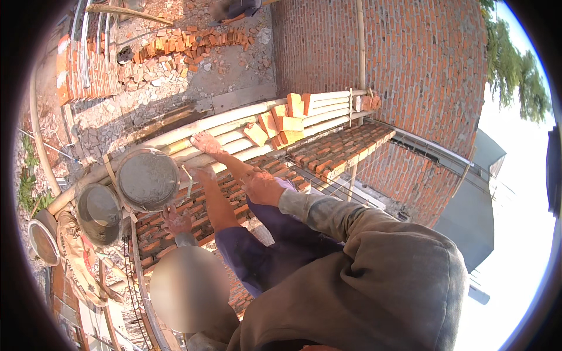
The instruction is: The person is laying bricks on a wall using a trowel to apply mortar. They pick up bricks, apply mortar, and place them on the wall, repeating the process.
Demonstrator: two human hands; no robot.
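My left hand (177, 222) is just below the near rim of a bucket of grey mortar (148, 180). Its fingers look spread, and I make out nothing held in them. A blurred round patch covers much of that arm. My right hand (261, 186) is closed round my right shin (233, 165), below the knee. My bare right foot (206, 142) is on the bamboo poles (202, 124); my left foot (203, 174) is beside the bucket. A thin pale stick-like piece (188, 181) stands at the bucket's right; its kind is unclear.
Loose orange bricks (290, 123) are piled on the poles. Left are a dark bucket (99, 213), another round container (44, 241) and a sack (76, 257). A brick wall (316, 47) rises beyond. Far below lie brick heaps (184, 47) and a partly visible person (237, 9).
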